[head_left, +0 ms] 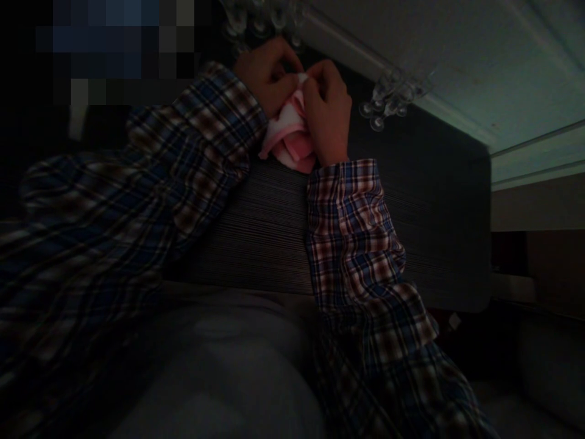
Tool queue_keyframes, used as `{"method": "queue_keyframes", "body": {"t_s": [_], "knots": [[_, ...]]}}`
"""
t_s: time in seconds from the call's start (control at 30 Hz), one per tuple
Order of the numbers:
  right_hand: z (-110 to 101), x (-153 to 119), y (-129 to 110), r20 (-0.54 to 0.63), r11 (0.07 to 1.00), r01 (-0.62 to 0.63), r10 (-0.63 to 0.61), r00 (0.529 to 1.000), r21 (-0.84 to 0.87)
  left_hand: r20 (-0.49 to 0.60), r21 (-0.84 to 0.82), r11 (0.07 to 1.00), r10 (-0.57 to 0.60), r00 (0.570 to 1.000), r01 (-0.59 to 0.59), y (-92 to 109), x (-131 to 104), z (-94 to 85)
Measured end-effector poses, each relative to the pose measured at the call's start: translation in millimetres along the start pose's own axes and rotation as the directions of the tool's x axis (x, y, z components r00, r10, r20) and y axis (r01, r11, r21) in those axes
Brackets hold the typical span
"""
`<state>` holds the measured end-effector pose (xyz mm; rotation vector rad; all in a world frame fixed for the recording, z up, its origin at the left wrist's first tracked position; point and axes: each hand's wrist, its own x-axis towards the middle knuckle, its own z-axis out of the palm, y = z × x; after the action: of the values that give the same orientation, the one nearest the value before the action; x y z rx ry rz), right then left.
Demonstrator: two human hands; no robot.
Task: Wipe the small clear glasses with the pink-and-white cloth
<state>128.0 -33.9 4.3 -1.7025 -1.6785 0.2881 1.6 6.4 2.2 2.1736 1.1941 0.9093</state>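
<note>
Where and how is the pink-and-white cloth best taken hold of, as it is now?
The pink-and-white cloth is probably best pinched by its lower edge, coming from the near side, below the hands. That edge flares outward and looks uncovered, while the left hand and right hand crowd the narrow, bunched upper end. Its folds are too dim to count.
</note>
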Motion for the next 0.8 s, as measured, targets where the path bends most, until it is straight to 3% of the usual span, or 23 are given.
{"method": "queue_keyframes", "body": {"t_s": [0.43,0.8], "knots": [[2.8,1.9,0.7,0.045,0.995,-0.01,0.006,0.999,0.098,-0.011,-0.002,1.0,0.023,1.0,-0.023,-4.4,1.0,-0.1],[0.7,1.1,-2.3,0.047,0.996,-0.007,0.003,0.999,0.083,0.0,0.027,0.999,0.028,1.0,-0.028,-6.4,2.1,-0.3]]}}
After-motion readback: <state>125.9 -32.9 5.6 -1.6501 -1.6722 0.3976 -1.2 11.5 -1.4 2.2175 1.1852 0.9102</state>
